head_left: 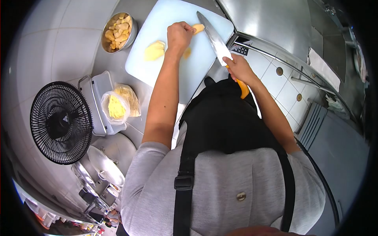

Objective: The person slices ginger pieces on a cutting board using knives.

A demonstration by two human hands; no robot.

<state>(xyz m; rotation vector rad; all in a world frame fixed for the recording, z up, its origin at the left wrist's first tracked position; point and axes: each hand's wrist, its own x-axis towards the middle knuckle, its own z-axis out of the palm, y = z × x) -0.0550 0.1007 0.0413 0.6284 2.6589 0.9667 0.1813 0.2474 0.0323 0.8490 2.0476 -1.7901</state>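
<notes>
My left hand is closed on a peeled piece of what looks like ginger, pressed against the white cutting board. In my right hand is a large kitchen knife with an orange-yellow handle. Its blade lies across the board's right side, its tip pointing away from me, a little right of the ginger piece. Pale yellow slices rest in a stack left of my left wrist. A small brownish-yellow patch shows on the board beside that wrist.
A metal bowl of peeled chunks stands left of the board. Nearer me sit a plastic bag of yellow shreds and a black fan. Pot lids lie at lower left. A steel counter with a rail borders the right.
</notes>
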